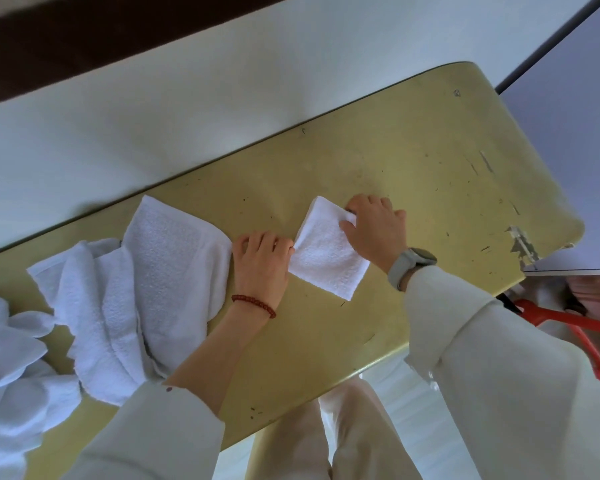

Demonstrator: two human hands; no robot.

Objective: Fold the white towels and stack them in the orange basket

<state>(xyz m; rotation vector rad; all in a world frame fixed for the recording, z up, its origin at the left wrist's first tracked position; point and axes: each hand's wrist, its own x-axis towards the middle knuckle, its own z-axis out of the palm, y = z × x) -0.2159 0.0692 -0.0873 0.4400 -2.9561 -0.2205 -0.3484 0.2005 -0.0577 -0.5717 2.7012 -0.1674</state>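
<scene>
**Item: folded white towel, small square, on yellow table**

Location: the folded towel [328, 251] lies flat on the yellow table [413, 161], between the two hands.

Hands: the right hand [374, 226] pinches the towel's far right corner, thumb on top. The left hand [262, 259] has curled fingers at the towel's left edge; whether they grip it or only press beside it cannot be told.

Handling (judged): soft terry, light, limp, not fragile. The layers will likely slip apart if lifted by one corner; best taken by two opposite edges, or with a palm slid beneath.

Adjacent stock: a heap of unfolded white towels [129, 292] lies left of the left hand, trailing off the table's near edge.

Destination: the orange basket [568, 327], partly visible below the table's right end, behind the right sleeve [499, 375].

Obstructions (judged): the table edge and the person's own forearm lie across the route to it.
</scene>
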